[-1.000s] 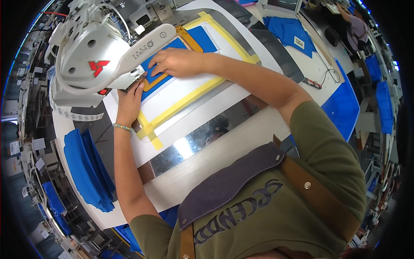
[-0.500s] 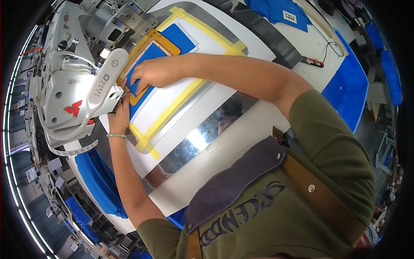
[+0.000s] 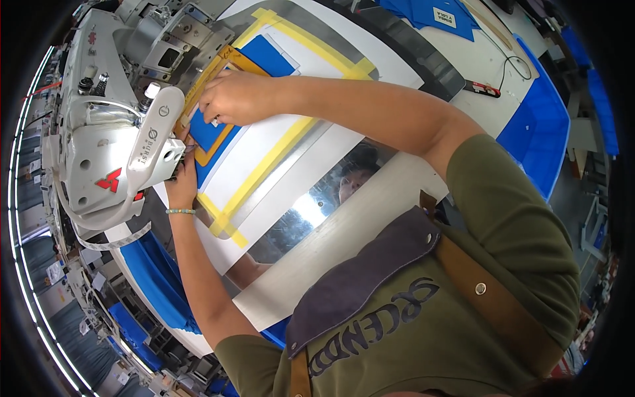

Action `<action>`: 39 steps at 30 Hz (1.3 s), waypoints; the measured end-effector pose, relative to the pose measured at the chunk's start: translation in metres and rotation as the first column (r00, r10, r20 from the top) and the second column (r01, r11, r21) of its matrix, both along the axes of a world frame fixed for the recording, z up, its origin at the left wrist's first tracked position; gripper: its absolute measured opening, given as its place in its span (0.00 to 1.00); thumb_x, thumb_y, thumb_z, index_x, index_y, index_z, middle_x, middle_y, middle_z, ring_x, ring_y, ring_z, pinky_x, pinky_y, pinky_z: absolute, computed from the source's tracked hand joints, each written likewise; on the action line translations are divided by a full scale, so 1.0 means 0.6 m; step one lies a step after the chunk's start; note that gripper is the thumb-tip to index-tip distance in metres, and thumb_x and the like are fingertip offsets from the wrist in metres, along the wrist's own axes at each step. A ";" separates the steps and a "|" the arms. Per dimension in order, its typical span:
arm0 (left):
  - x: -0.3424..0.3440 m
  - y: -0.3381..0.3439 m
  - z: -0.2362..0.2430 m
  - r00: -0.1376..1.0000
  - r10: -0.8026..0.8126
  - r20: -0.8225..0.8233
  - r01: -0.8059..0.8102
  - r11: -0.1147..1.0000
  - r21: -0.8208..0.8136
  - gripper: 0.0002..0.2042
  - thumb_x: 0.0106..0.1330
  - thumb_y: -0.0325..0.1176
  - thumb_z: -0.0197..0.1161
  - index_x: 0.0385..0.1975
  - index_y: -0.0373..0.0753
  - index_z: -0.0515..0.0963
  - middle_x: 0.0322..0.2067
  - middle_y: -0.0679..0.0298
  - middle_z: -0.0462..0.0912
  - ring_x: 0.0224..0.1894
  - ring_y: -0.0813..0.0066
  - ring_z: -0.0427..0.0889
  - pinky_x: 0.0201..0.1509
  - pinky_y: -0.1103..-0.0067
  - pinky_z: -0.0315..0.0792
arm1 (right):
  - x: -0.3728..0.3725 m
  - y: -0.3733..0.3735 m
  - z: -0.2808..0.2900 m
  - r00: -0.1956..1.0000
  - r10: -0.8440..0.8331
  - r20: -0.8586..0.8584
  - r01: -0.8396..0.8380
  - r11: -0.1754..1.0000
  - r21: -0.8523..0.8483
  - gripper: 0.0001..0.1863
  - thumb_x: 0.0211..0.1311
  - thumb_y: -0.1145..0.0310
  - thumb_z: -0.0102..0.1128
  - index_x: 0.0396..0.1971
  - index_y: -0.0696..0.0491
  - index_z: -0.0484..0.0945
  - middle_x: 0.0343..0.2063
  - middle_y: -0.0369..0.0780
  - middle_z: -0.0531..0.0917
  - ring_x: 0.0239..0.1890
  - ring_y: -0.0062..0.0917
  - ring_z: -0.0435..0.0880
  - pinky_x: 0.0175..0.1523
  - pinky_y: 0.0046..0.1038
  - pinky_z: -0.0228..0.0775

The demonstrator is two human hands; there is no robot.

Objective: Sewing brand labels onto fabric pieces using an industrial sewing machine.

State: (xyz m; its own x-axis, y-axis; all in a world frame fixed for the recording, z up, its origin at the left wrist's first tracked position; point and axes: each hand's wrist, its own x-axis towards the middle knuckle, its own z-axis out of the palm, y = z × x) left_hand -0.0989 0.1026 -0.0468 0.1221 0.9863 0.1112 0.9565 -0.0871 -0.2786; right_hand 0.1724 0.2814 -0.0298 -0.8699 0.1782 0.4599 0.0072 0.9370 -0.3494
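Observation:
A blue fabric piece (image 3: 210, 137) lies inside a yellow-orange frame (image 3: 250, 61) on a white sheet, beside the head of a white sewing machine (image 3: 99, 155). Over the frame's upper half, my right hand (image 3: 236, 98) has its fingers curled together. A small whitish bit shows at its fingertips, too small to name. My left hand (image 3: 183, 178) reaches up by the machine head, which covers part of it. Its visible fingers stretch along the lower left edge of the frame. More blue fabric (image 3: 268, 55) shows past the frame's far end.
Yellow tape (image 3: 271, 155) borders the white sheet on a shiny metal plate (image 3: 317, 205). Blue cloth (image 3: 155, 278) hangs at the left. Farther right are blue fabric pieces (image 3: 413, 16), a red-and-black tool (image 3: 483, 88), a thin black cable (image 3: 519, 66) and a blue bin (image 3: 539, 126).
My right hand has shifted slightly up and its fingers have curled in, lifting off the lower part of the blue fabric. My left hand stays nearly in place.

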 end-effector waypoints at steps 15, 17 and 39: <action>0.034 0.014 0.023 0.853 -0.039 0.520 -0.025 0.993 0.115 0.17 0.79 0.33 0.62 0.64 0.37 0.80 0.66 0.59 0.81 0.65 0.67 0.78 0.70 0.72 0.70 | -0.006 -0.015 -0.003 0.986 0.166 -0.031 -0.167 0.986 -0.022 0.18 0.61 0.76 0.62 0.48 0.48 0.91 0.55 0.39 0.85 0.65 0.34 0.78 0.73 0.41 0.66; 0.032 0.015 0.023 0.891 -0.020 0.454 -0.031 0.994 0.104 0.17 0.79 0.34 0.62 0.63 0.38 0.81 0.64 0.59 0.82 0.64 0.65 0.78 0.70 0.71 0.69 | -0.009 -0.018 -0.008 0.976 0.206 -0.072 -0.208 0.978 -0.021 0.18 0.61 0.77 0.61 0.49 0.48 0.91 0.56 0.39 0.85 0.65 0.35 0.78 0.73 0.42 0.65; -0.012 0.016 0.016 0.746 -0.046 0.664 -0.048 0.991 0.123 0.15 0.74 0.30 0.63 0.58 0.37 0.83 0.55 0.52 0.88 0.58 0.53 0.85 0.63 0.63 0.75 | -0.002 -0.031 0.002 0.981 0.188 0.036 -0.189 0.982 0.025 0.22 0.61 0.79 0.60 0.52 0.44 0.89 0.60 0.39 0.83 0.66 0.35 0.77 0.73 0.42 0.64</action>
State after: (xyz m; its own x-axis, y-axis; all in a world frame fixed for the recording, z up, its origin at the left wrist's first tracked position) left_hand -0.1060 0.1125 -0.0374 -0.0301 0.9581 0.2847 0.9030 -0.0961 0.4187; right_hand 0.1709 0.2627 -0.0284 -0.9017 -0.0032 0.4323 -0.1592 0.9321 -0.3252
